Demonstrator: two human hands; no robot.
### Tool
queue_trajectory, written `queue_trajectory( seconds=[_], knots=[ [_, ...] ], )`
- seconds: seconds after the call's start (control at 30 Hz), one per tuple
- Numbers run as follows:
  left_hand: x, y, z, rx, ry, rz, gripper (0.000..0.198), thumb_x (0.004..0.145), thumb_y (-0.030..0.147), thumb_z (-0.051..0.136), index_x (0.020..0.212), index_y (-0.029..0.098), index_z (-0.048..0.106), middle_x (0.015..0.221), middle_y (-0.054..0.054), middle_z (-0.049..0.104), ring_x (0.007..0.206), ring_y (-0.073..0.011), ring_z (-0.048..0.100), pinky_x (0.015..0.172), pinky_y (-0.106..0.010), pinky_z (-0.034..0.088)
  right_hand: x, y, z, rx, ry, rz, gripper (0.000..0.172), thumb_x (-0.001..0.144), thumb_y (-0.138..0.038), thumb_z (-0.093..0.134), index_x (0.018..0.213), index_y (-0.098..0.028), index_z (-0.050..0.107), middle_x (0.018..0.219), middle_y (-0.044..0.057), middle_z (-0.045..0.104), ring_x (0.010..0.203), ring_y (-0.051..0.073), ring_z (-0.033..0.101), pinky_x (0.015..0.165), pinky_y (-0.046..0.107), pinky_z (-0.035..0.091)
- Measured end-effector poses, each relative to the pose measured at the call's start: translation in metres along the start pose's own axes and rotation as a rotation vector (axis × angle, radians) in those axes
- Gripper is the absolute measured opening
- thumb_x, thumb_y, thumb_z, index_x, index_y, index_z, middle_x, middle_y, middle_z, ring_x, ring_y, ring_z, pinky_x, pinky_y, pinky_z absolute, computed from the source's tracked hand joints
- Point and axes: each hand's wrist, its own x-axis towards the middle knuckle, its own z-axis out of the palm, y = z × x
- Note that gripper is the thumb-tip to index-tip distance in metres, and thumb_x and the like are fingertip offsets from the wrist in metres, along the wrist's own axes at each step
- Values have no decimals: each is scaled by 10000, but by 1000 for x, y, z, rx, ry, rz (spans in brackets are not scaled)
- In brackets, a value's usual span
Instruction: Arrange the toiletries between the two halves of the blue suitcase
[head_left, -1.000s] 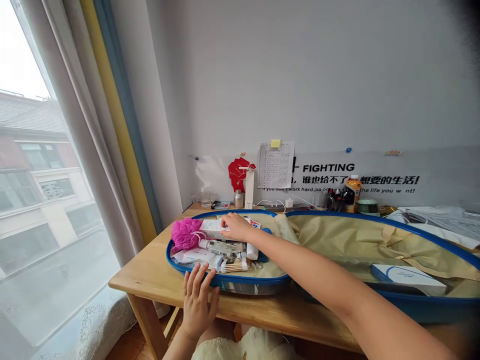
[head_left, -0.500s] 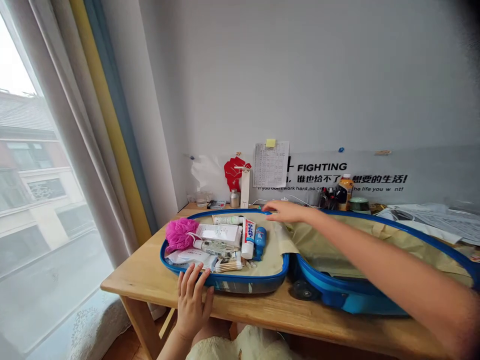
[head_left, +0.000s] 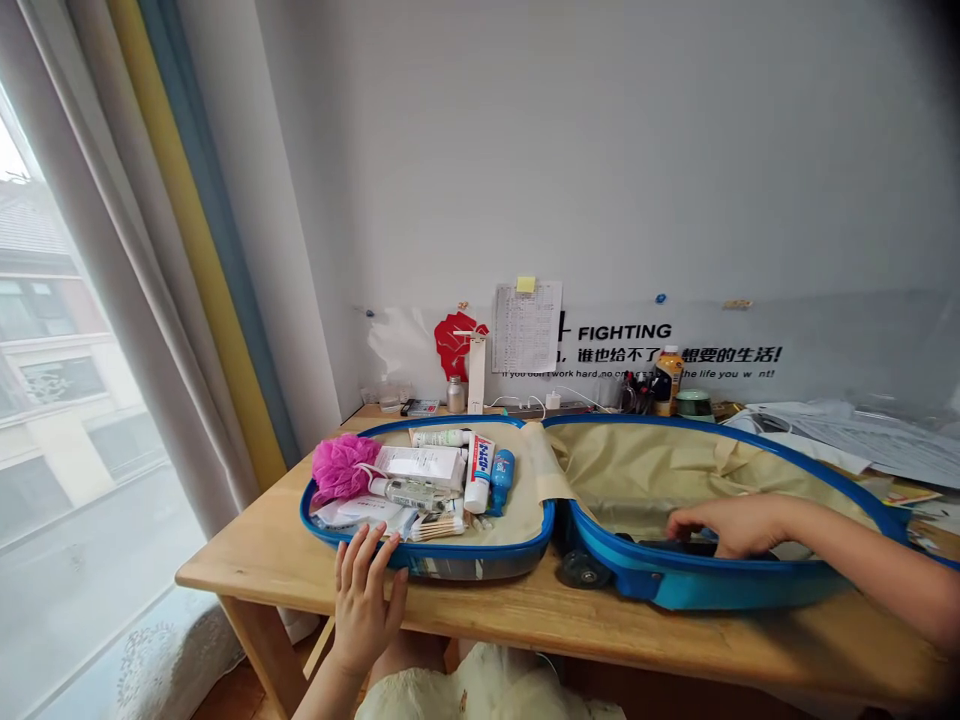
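At the near rim of the suitcase (head_left: 735, 592), the left hand (head_left: 364, 600) rests flat and released, fingers spread against the left shell. Inside the right shell, the right hand (head_left: 731, 525) reaches palm down over a dark item (head_left: 675, 547); whether it grips is unclear. The suitcase lies open on the table (head_left: 247, 560), its long axis running left to right.

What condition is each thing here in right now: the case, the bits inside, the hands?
Blue hard-shell suitcase: open flat on the wooden table.
Pink mesh bath sponge: lying in the suitcase's left half.
White and red toothpaste tube: lying down, capped.
Orange plastic bottle: standing upright behind the suitcase.
Left hand: open, fingers on the suitcase's near rim.
Right hand: palm down inside the right half; grip unclear.
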Motion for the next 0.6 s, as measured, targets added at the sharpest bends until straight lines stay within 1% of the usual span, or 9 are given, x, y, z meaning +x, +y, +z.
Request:
queue_trajectory(
  seconds=[0.03,0.1,0.13,0.2,0.27,0.33,0.43,0.53,0.6],
  knots=[
    [0,0,0,2,-3,-3,586,884,191,502,1448,233,346,1376,-118,509,1404,-256,323,1173,-475,211,0,-3,4,42,-143,-27,353,323,-90,718,611,-294,699,673,-13,674,623,186,658,578,263,510],
    [0,0,0,4,-9,-8,585,887,192,497,1450,236,341,1384,-118,504,1402,-258,326,1171,-479,216,1,-8,11,99,-350,-57,307,401,-125,684,647,-308,705,678,-13,675,655,194,664,589,273,506],
    [0,0,0,3,-9,-5,584,888,192,496,1450,234,341,1384,-118,502,1404,-256,322,1173,-478,213,2,-10,13,112,-401,-61,292,423,-140,672,660,-309,704,683,-9,676,670,200,664,593,282,502],
    [1,0,0,-2,-4,2,577,887,187,498,1443,224,350,1376,-121,505,1410,-248,310,1179,-471,201,5,-10,14,122,-438,-64,286,437,-160,663,683,-302,696,700,2,676,691,213,659,599,298,492],
    [1,0,0,-4,0,9,567,885,182,501,1434,213,364,1362,-124,514,1414,-240,301,1184,-458,192,8,-8,6,123,-420,-68,297,452,-175,653,722,-293,686,743,16,682,722,215,654,620,302,486],
    [0,0,0,-3,-3,5,559,884,180,503,1427,209,374,1354,-124,522,1412,-238,304,1184,-452,190,14,-5,-9,123,-378,-79,302,506,-217,638,798,-285,676,807,35,690,765,213,651,661,302,483],
    [-1,0,0,-1,-11,-13,560,884,189,502,1428,225,377,1360,-112,529,1404,-241,324,1181,-455,200,25,-12,-40,172,-267,-97,329,689,-385,562,983,-265,651,917,75,698,813,213,653,724,315,482],
    [-2,0,0,0,-13,-24,563,884,199,498,1432,238,377,1369,-102,530,1395,-246,343,1175,-459,212,36,-47,-63,261,-116,-136,503,807,-532,449,1190,-234,583,1078,116,683,880,231,659,752,327,487],
    [-2,0,0,3,-17,-27,560,886,204,495,1432,237,377,1369,-106,528,1391,-251,348,1173,-464,216,42,-86,-62,276,-84,-243,585,804,-550,474,1276,-210,536,1178,129,652,954,249,651,805,342,491]
  ],
)
